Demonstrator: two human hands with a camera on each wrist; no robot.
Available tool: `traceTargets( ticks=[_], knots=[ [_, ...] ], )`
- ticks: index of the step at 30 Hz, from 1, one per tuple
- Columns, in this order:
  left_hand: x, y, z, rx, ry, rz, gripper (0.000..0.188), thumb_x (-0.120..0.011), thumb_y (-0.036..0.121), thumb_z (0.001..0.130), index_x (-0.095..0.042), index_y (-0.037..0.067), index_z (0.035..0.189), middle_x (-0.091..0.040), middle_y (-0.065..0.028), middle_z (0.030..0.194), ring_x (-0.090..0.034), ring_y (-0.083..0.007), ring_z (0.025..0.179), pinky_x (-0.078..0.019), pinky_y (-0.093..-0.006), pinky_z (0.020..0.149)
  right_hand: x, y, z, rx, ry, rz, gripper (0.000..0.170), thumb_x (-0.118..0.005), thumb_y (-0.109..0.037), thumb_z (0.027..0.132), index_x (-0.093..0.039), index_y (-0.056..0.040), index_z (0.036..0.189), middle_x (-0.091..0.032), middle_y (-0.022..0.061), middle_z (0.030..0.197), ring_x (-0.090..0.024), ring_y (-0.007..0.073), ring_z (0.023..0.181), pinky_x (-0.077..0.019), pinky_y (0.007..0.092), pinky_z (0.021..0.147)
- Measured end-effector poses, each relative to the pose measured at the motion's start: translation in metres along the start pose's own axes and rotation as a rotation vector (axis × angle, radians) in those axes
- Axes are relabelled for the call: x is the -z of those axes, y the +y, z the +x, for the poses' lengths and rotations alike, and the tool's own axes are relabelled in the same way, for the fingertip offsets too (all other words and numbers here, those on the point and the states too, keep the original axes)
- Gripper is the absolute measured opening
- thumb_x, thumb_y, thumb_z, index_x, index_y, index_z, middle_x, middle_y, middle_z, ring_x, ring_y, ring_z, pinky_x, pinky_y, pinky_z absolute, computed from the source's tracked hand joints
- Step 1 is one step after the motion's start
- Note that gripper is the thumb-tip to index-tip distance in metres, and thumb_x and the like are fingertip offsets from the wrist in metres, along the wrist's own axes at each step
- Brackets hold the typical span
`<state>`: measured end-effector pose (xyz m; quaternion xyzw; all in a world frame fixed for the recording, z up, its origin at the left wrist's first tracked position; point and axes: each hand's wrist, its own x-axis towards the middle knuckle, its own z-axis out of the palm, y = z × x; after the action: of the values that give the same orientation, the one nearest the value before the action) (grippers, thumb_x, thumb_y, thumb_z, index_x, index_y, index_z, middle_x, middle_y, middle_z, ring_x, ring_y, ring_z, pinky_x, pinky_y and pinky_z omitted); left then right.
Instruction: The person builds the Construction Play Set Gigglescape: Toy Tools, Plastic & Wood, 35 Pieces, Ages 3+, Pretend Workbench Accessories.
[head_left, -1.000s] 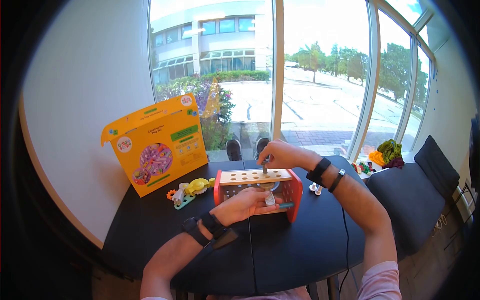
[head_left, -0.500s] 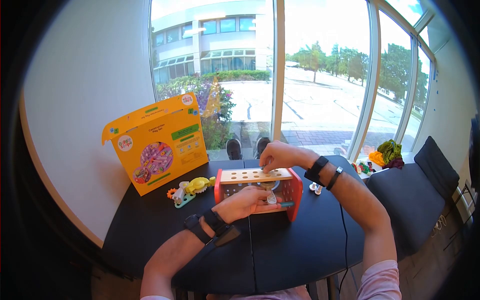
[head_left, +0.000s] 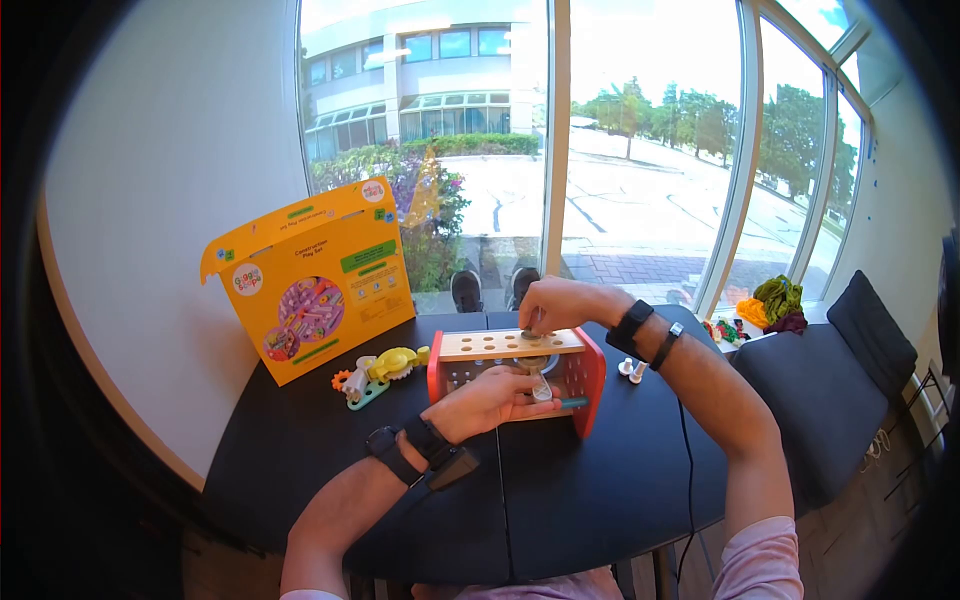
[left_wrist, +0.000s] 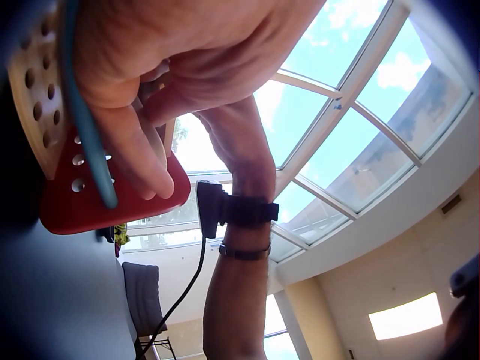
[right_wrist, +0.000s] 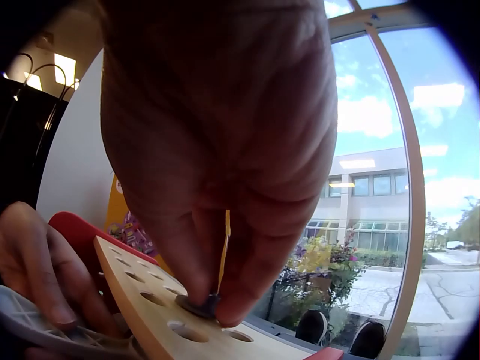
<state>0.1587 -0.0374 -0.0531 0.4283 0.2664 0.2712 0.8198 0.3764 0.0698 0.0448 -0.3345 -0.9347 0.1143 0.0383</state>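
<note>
A toy workbench with red end panels (head_left: 592,385) and a holed wooden top board (head_left: 465,346) stands on the black table. Over the board, my right hand (head_left: 550,305) pinches the round grey head of a bolt (right_wrist: 199,304) with thumb and fingertips. The head sits close to the board's surface, beside several bare holes. Below the board's front edge, my left hand (head_left: 490,402) holds a light grey ribbed plastic piece (head_left: 541,392), whose far end reaches under the board. A teal bar (head_left: 573,403) shows just beyond the left fingers.
Left of the bench lie a yellow toy piece (head_left: 398,364), an orange gear (head_left: 341,380) and a teal holed strip (head_left: 368,397). Two white pegs (head_left: 631,371) stand to the right. A yellow box (head_left: 310,285) leans behind; a black cable (head_left: 692,480) crosses the table's right side.
My right hand has come down slightly with the bolt, which stood up from the board a second ago and now has its head near the surface. My left hand stays nearly in place.
</note>
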Motion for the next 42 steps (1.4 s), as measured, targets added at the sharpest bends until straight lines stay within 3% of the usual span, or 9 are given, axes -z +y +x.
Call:
traceTargets(
  ticks=[5, 8, 11, 20, 23, 29, 32, 35, 42],
  knots=[
    [0.003, -0.003, 0.003, -0.003, -0.01, 0.014, 0.032, -0.055, 0.009, 0.118, -0.052, -0.01, 0.143, -0.069, -0.0192, 0.132, -0.077, -0.028, 0.12, -0.0676, -0.0352, 0.108, 0.008, -0.021, 0.004, -0.232, -0.1, -0.308, 0.037, -0.078, -0.035, 0.099, -0.079, 0.0013, 0.092, -0.079, 0.0163, 0.087, -0.075, 0.0337, 0.082, -0.057, 0.0454, 0.073],
    [0.003, -0.003, 0.003, -0.009, -0.009, 0.026, 0.032, -0.055, 0.009, 0.118, -0.052, -0.009, 0.143, -0.069, -0.0193, 0.132, -0.076, -0.0285, 0.121, -0.0676, -0.0355, 0.108, -0.003, -0.004, 0.004, -0.126, 0.094, -0.195, 0.047, -0.075, -0.046, 0.101, -0.078, 0.0, 0.096, -0.077, 0.0174, 0.088, -0.074, 0.0368, 0.085, -0.0572, 0.0454, 0.076],
    [0.003, -0.003, 0.002, -0.012, -0.007, 0.018, 0.031, -0.055, 0.009, 0.118, -0.053, -0.009, 0.143, -0.069, -0.0195, 0.132, -0.076, -0.0291, 0.121, -0.0676, -0.0362, 0.108, 0.001, -0.003, 0.003, -0.108, -0.028, -0.136, 0.05, -0.071, -0.051, 0.102, -0.078, -0.0025, 0.107, -0.078, 0.0189, 0.094, -0.074, 0.0391, 0.093, -0.0575, 0.0466, 0.08],
    [0.0, -0.003, 0.001, -0.027, 0.007, 0.033, 0.031, -0.055, 0.009, 0.117, -0.053, -0.008, 0.143, -0.07, -0.0191, 0.131, -0.076, -0.0289, 0.121, -0.067, -0.0371, 0.108, 0.0, -0.013, 0.004, -0.224, -0.069, -0.181, 0.061, -0.06, -0.06, 0.106, -0.081, -0.0032, 0.11, -0.08, 0.0212, 0.102, -0.075, 0.0421, 0.098, -0.0584, 0.0512, 0.085],
    [-0.002, -0.002, -0.001, -0.021, 0.014, 0.042, 0.032, -0.054, 0.009, 0.117, -0.053, -0.008, 0.144, -0.069, -0.0185, 0.131, -0.076, -0.0284, 0.121, -0.0665, -0.037, 0.109, 0.007, -0.033, 0.004, -0.403, -0.212, -0.227, 0.068, -0.055, -0.064, 0.108, -0.082, -0.0013, 0.118, -0.081, 0.0239, 0.11, -0.076, 0.0427, 0.102, -0.0584, 0.0523, 0.089],
    [-0.003, -0.003, -0.002, -0.032, 0.004, 0.056, 0.033, -0.053, 0.009, 0.118, -0.052, -0.007, 0.147, -0.069, -0.0179, 0.132, -0.076, -0.0276, 0.121, -0.0659, -0.0373, 0.11, -0.007, -0.006, 0.014, -0.284, -0.124, -0.136, 0.071, -0.051, -0.063, 0.109, -0.081, -0.0001, 0.122, -0.08, 0.0256, 0.116, -0.076, 0.0423, 0.106, -0.0579, 0.0529, 0.093],
    [-0.002, -0.003, -0.001, -0.038, -0.006, 0.052, 0.033, -0.052, 0.009, 0.118, -0.052, -0.007, 0.147, -0.069, -0.0177, 0.132, -0.076, -0.0275, 0.121, -0.0659, -0.0375, 0.11, 0.002, -0.026, 0.009, -0.462, -0.217, -0.198, 0.072, -0.049, -0.062, 0.108, -0.08, -0.0002, 0.128, -0.08, 0.026, 0.127, -0.076, 0.045, 0.118, -0.0577, 0.0528, 0.102],
    [-0.001, -0.003, -0.001, -0.034, -0.006, 0.047, 0.033, -0.052, 0.009, 0.118, -0.052, -0.007, 0.147, -0.069, -0.0177, 0.132, -0.076, -0.0277, 0.121, -0.0659, -0.0376, 0.11, -0.007, -0.014, 0.01, -0.373, -0.059, -0.128, 0.071, -0.05, -0.061, 0.108, -0.081, -0.0001, 0.124, -0.08, 0.026, 0.124, -0.076, 0.0449, 0.117, -0.0576, 0.0525, 0.102],
    [0.0, -0.005, 0.0, -0.04, -0.003, 0.039, 0.033, -0.053, 0.012, 0.119, -0.052, -0.005, 0.147, -0.07, -0.0177, 0.133, -0.076, -0.0284, 0.122, -0.0658, -0.0377, 0.11, 0.0, -0.022, 0.009, -0.379, -0.137, -0.183, 0.072, -0.053, -0.063, 0.105, -0.083, 0.0014, 0.119, -0.081, 0.0271, 0.119, -0.076, 0.0453, 0.114, -0.0584, 0.0529, 0.099]
  ],
)
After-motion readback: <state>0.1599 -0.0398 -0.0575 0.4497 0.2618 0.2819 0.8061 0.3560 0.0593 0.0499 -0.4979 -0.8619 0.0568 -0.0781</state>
